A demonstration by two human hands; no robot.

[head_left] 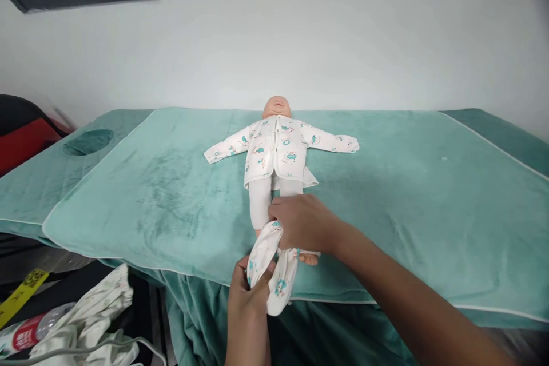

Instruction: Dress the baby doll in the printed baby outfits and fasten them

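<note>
A baby doll (278,107) lies on its back, dressed in a white printed jacket (291,151) with both sleeves spread wide. White cloth covers its legs. At its feet, my left hand (251,291) grips small white printed baby pants (283,283) from below, thumb over the fabric. My right hand (304,223) is closed at the upper part of the same pants, over one of the doll's lower legs. One bare foot (309,259) shows beneath my right hand; the other is mostly hidden behind the pants.
A green padded bed (412,200) carries the doll, with a white wall (343,46) behind. At lower left lie crumpled white cloth (96,311), a plastic bottle with a red label (32,331), a cable (98,345) and a yellow tag (21,297). The bed has a face hole (88,142).
</note>
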